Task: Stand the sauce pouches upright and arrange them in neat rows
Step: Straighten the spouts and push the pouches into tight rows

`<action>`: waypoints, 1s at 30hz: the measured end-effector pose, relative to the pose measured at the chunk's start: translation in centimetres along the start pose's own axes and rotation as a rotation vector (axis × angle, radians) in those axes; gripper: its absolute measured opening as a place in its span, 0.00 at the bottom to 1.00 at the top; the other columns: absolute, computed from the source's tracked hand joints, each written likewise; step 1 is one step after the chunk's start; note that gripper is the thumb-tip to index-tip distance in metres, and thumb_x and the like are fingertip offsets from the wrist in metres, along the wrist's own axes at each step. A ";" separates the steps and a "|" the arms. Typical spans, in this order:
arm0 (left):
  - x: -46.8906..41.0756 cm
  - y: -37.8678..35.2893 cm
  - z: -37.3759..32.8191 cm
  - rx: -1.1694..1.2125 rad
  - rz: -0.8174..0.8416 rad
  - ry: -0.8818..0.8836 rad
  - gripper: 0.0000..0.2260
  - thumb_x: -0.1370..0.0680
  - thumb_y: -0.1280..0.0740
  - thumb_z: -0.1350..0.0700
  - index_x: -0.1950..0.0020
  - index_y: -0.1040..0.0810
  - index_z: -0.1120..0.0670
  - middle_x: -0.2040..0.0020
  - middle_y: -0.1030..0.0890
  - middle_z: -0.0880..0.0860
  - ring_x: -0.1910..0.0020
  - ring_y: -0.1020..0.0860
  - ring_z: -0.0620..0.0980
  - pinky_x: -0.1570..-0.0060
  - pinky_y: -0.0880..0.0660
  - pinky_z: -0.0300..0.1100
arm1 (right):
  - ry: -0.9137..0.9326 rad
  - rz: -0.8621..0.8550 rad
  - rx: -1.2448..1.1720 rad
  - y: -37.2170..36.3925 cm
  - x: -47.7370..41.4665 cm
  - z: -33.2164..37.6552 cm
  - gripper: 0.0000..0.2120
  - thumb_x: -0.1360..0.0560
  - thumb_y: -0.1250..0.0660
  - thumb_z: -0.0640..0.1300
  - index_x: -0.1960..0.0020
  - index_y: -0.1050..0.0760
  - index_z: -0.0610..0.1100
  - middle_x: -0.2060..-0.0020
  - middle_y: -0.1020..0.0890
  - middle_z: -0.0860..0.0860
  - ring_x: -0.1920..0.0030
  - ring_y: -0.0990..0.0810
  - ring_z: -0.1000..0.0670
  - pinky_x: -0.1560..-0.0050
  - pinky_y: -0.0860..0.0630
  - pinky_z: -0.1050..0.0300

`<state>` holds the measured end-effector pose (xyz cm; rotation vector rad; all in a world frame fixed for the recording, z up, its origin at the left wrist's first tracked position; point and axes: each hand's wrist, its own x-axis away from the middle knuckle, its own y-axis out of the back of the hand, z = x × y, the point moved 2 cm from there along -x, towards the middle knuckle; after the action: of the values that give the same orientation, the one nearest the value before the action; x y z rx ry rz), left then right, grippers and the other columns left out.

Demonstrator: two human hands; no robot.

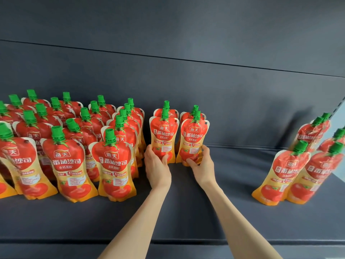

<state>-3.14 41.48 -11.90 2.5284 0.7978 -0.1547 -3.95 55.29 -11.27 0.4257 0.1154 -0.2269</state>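
Observation:
Red and yellow tomato sauce pouches with green caps stand on a dark grey shelf (186, 212). My left hand (156, 161) grips the lower part of an upright pouch (163, 135) with another pouch right behind it. My right hand (200, 163) grips the base of the neighbouring upright pouch (194, 139), which also has one behind it. Several rows of upright pouches (74, 146) fill the shelf to the left. A smaller group of pouches (298, 165) stands at the right, leaning a little.
The shelf's grey back panel (205, 90) rises right behind the pouches. The front edge of the shelf (186, 241) runs across the bottom. Bare shelf lies between the held pouches and the right group, and in front of my hands.

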 end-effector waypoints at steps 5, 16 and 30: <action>-0.2 -0.1 0.1 0.023 -0.006 -0.003 0.27 0.24 0.33 0.55 0.28 0.40 0.58 0.30 0.32 0.57 0.30 0.34 0.55 0.36 0.32 0.49 | 0.002 -0.012 0.016 -0.1 -0.4 -0.6 0.25 0.27 0.30 0.42 0.34 0.37 0.46 0.38 0.25 0.48 0.38 0.25 0.48 0.39 0.29 0.54; -0.4 -0.2 0.4 0.068 -0.005 -0.006 0.28 0.24 0.33 0.55 0.28 0.39 0.57 0.31 0.32 0.56 0.30 0.33 0.54 0.35 0.32 0.49 | 0.002 -0.009 0.090 -0.6 -0.9 -1.3 0.25 0.25 0.32 0.44 0.32 0.39 0.47 0.36 0.26 0.49 0.35 0.28 0.47 0.36 0.29 0.49; -0.6 -0.3 0.5 0.052 -0.017 0.007 0.27 0.25 0.32 0.54 0.29 0.38 0.57 0.32 0.31 0.56 0.32 0.32 0.55 0.37 0.31 0.52 | -0.002 -0.022 0.145 -0.5 -1.0 -1.2 0.27 0.24 0.34 0.45 0.29 0.41 0.46 0.34 0.29 0.47 0.32 0.34 0.47 0.34 0.33 0.49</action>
<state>-3.78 41.19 -12.34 2.5730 0.8287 -0.1743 -5.10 55.57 -12.39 0.5682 0.1024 -0.2586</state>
